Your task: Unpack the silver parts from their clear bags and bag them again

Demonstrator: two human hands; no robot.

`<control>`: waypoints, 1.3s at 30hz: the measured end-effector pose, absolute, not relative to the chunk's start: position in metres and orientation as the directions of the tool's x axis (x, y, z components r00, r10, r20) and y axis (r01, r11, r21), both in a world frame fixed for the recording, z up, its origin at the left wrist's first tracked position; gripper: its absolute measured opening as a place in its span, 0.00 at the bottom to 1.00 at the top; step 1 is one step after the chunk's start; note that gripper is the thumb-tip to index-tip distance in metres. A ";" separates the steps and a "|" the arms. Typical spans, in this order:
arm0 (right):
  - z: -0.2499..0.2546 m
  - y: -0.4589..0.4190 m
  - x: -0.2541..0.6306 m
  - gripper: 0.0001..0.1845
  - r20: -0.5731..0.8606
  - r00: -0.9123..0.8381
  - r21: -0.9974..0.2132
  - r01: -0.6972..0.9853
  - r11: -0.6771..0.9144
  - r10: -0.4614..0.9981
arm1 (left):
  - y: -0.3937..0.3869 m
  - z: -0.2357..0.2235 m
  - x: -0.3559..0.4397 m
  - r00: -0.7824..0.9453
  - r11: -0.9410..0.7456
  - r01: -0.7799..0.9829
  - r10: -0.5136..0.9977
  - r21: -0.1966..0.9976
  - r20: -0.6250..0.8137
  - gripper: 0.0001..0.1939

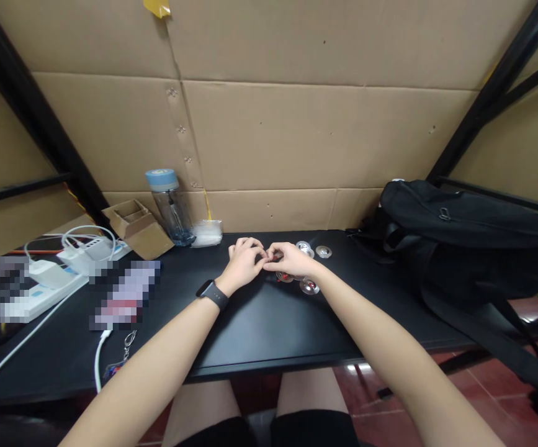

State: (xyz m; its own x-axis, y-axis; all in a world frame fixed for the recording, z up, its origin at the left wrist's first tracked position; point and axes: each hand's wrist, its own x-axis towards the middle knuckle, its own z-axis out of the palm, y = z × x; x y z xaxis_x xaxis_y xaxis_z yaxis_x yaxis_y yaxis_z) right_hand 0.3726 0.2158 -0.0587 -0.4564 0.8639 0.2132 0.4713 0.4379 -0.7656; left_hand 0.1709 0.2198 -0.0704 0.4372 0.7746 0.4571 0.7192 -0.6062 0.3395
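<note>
My left hand [244, 263] and my right hand [291, 261] meet over the middle of the black table. Thumb and fingers of each are pinched together at one spot. What they pinch is small and mostly hidden, with a bit of dark red showing. Around my right hand lie shiny, clear-looking round discs: one disc [309, 285] with a red centre in front of the wrist, another disc [304, 249] behind it, and a third disc [323, 252] farther right. Under the right fingers is a partly covered disc [285, 277] with red on it.
Left stand a blue-lidded bottle [170, 211], a clear plastic packet [207, 234], an open cardboard box [141, 230], a power strip [45, 295] with white chargers, and a blurred phone-like item [129, 292] on a cable. A black backpack [473, 248] fills the right side. Cardboard [269, 136] walls the back.
</note>
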 end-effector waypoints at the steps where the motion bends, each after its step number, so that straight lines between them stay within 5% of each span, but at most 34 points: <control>1: -0.059 0.216 0.373 0.17 0.233 -0.467 -0.786 0.426 0.448 0.853 | 0.220 -0.069 0.170 0.421 -0.598 0.714 0.783 0.365 0.458 0.05; 7: -0.053 0.221 0.384 0.25 0.293 -0.446 -0.813 0.349 0.466 0.846 | 0.223 -0.059 0.163 0.390 -0.593 0.709 0.780 0.381 0.489 0.08; 14: -0.039 0.238 0.443 0.23 0.388 -0.232 -0.552 0.717 0.427 0.892 | 0.239 -0.058 0.141 0.381 -0.542 0.788 0.802 0.292 0.460 0.08; 18: -0.035 0.245 0.496 0.19 0.310 -0.102 -0.431 0.871 0.236 0.945 | 0.245 -0.058 0.127 0.404 -0.523 0.819 0.817 0.235 0.411 0.07; 22: -0.041 0.248 0.528 0.31 0.127 0.000 -0.394 0.918 0.050 0.992 | 0.235 -0.057 0.134 0.467 -0.576 0.787 0.789 0.219 0.399 0.09; 27: -0.046 0.248 0.531 0.31 0.036 -0.024 -0.425 0.904 0.037 0.999 | 0.203 -0.054 0.172 0.740 -0.811 0.527 0.585 0.256 0.330 0.16; 31: -0.041 0.243 0.527 0.30 -0.004 -0.042 -0.386 0.922 0.037 0.999 | 0.189 -0.055 0.191 0.803 -0.850 0.466 0.522 0.246 0.285 0.18; 39: -0.028 0.239 0.502 0.20 0.283 -0.126 -0.355 0.907 0.226 0.951 | 0.197 -0.056 0.181 0.787 -0.836 0.519 0.549 0.178 0.283 0.16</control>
